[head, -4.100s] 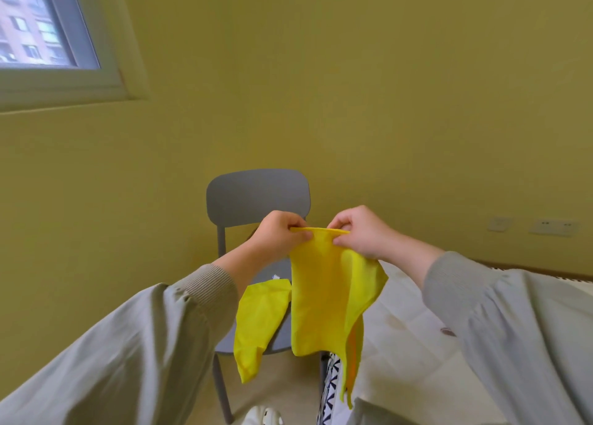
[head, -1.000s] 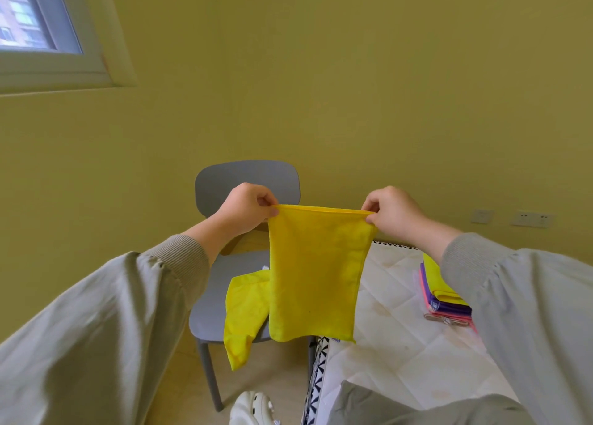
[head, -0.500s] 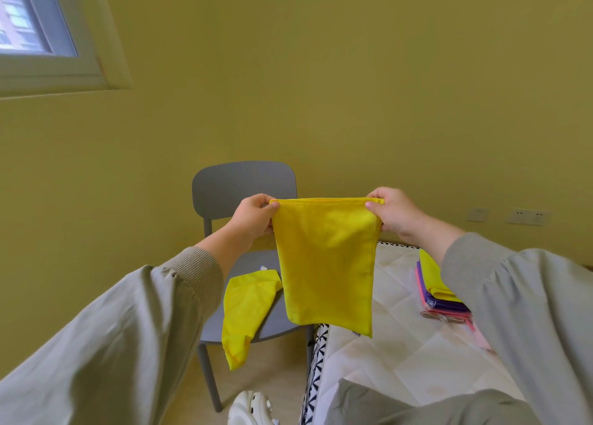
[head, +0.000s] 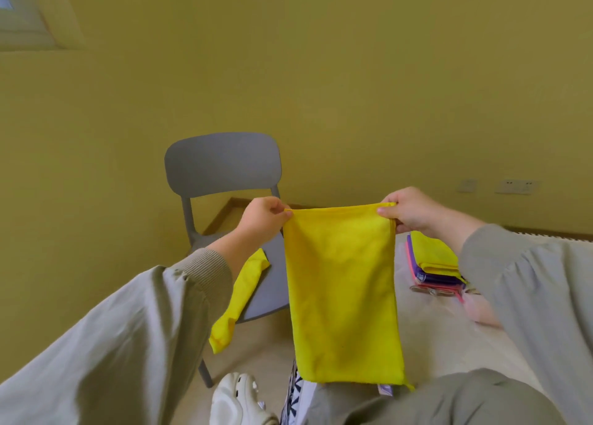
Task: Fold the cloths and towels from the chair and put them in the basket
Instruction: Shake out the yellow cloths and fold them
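Note:
A yellow cloth [head: 343, 293], folded double, hangs flat in front of me. My left hand [head: 261, 217] pinches its top left corner and my right hand [head: 409, 212] pinches its top right corner. Behind it stands a grey chair [head: 221, 164]. A second yellow cloth [head: 239, 299] lies on the chair's seat and droops over the front edge. To the right, a stack of folded cloths [head: 431, 269], yellow on purple and pink, lies on the white quilted surface [head: 433, 331]. No basket is in view.
Yellow walls close in behind and to the left. Wall sockets [head: 516, 186] sit low on the right. A white shoe [head: 237, 399] is on the floor below the chair. My knee [head: 449, 399] fills the bottom right.
Both hands drew apart and stretched the cloth's top edge flat. The cloth came lower and nearer to me, over the quilted surface. The view tilted down.

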